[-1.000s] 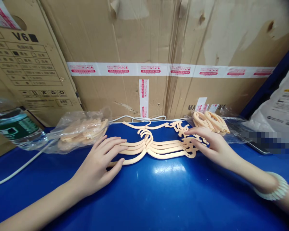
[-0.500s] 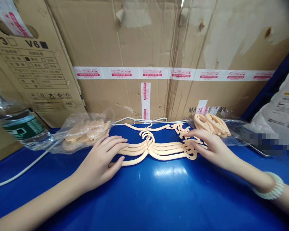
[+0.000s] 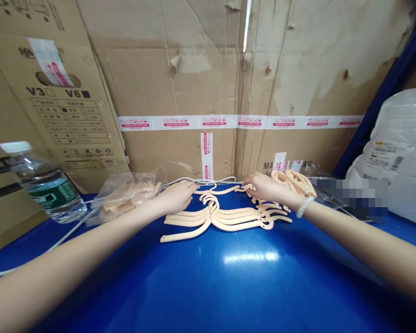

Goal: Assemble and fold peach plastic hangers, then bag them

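Note:
Several cream-coloured clothes hangers (image 3: pixel 235 226) lie overlapped on the blue table, their hooks bunched in the middle. Behind them is one separate hanger (image 3: pixel 225 190), its hook pointing away from me. My left hand (image 3: pixel 180 196) is closed at that far hanger's left end, fingers bent over it and hiding the tip. At its right end, my right hand (image 3: pixel 263 186) has its fingers closed on the hanger, beside small curled cream pieces (image 3: pixel 258 200). The exact finger contact is partly hidden on both sides.
A plastic bag of cream pieces (image 3: pixel 131 196) lies at left beside a water bottle (image 3: pixel 52 185). More cream loop-shaped pieces (image 3: pixel 293 180) are at right. A white cable (image 3: pixel 69 236) runs along the left and back. Cardboard boxes (image 3: pixel 180 88) stand behind; a white wrapped package (image 3: pixel 398 152) is at right.
Both hands have moved away from the near stack to the ends of the far hanger and closed there. The near hangers stay put. The camera view has tilted up.

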### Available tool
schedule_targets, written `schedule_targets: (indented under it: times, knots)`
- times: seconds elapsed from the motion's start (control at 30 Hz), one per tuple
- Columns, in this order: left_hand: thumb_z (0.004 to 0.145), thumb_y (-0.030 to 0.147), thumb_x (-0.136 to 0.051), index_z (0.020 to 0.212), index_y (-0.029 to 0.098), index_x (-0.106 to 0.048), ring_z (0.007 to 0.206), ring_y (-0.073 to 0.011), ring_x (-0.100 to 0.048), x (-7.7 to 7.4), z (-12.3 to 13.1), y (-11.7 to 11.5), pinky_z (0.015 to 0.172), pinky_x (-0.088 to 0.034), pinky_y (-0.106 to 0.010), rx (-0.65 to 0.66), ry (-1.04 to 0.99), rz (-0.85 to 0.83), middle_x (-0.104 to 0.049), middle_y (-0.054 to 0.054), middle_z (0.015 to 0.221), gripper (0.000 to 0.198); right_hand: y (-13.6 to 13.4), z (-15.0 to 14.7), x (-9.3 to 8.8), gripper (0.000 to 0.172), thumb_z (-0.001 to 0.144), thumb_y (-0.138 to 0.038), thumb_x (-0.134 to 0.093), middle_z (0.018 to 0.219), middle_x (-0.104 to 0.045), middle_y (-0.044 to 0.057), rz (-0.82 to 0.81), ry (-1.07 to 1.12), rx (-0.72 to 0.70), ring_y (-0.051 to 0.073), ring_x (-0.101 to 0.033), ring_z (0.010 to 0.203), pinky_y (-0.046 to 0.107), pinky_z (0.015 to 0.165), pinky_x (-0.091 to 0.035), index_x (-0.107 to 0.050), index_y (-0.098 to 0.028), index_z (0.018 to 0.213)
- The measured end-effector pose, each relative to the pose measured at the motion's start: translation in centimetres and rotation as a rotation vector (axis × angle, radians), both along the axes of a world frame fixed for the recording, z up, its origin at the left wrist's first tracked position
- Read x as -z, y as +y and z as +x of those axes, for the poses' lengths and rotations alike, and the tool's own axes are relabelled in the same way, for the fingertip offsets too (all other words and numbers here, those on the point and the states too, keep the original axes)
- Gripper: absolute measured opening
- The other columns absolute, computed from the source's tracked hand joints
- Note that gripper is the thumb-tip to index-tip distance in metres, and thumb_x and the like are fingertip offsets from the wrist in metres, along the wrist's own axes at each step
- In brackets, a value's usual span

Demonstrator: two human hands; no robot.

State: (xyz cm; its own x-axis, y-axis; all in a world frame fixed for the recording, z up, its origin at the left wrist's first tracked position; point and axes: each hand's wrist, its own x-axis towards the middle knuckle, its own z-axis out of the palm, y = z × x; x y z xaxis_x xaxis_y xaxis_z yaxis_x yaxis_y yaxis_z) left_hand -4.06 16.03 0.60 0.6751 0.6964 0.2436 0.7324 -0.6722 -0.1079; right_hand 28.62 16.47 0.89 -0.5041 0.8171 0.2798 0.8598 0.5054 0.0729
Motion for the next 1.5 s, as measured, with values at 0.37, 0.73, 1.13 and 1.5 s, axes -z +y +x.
schedule_targets:
  times: [0.37, 0.73, 1.13, 1.5]
  knots:
    - [0.096, 0.032, -0.062, 0.121, 0.016, -0.060, 0.104, -0.0243, -0.064, 1.1, 1.2, 4.1, 0.088, -0.056, -0.045, -0.033, 0.045, -0.087, -0.063, -0.010, 0.122, 0.030, 1.1, -1.3, -0.8, 0.011, 0.093, -0.022, -0.061, 0.101, -0.067, 0.007, -0.002, -0.249, -0.055, 0.024, -0.058, 0.107, 0.042, 0.093, -0.045, -0.068, -0.015, 0.088]
    - [0.099, 0.030, -0.056, 0.111, 0.014, -0.061, 0.079, -0.0172, -0.067, -4.1, 2.0, -1.0, 0.072, -0.057, -0.034, -0.034, -0.008, -0.042, -0.068, -0.005, 0.097, 0.020, -0.3, 0.7, -1.4, 0.021, 0.092, -0.024, -0.052, 0.083, -0.068, 0.011, 0.184, 0.271, -0.101, 0.024, -0.059, 0.087, 0.035, 0.078, -0.044, -0.070, -0.016, 0.084]
    - [0.102, 0.024, -0.033, 0.095, 0.018, -0.064, 0.065, -0.0206, -0.064, -1.4, 0.0, -11.2, 0.053, -0.043, -0.027, 0.176, 0.032, 0.315, -0.067, -0.005, 0.075, 0.032, -10.1, 0.2, 0.4, 0.036, 0.079, -0.054, -0.071, 0.065, -0.072, 0.005, -0.160, 1.284, -0.020, 0.021, -0.068, 0.059, 0.035, 0.058, -0.056, -0.069, -0.020, 0.091]
    - [0.101, 0.012, -0.036, 0.125, 0.018, -0.050, 0.102, -0.0206, -0.063, 3.0, 1.1, -11.3, 0.085, -0.051, -0.032, 0.137, -0.438, 0.076, -0.064, -0.009, 0.113, 0.028, -10.9, -0.2, 0.7, 0.034, 0.069, -0.045, -0.082, 0.082, -0.073, 0.005, -0.464, 1.472, 0.055, 0.018, -0.067, 0.072, 0.030, 0.064, -0.054, -0.071, -0.019, 0.087]
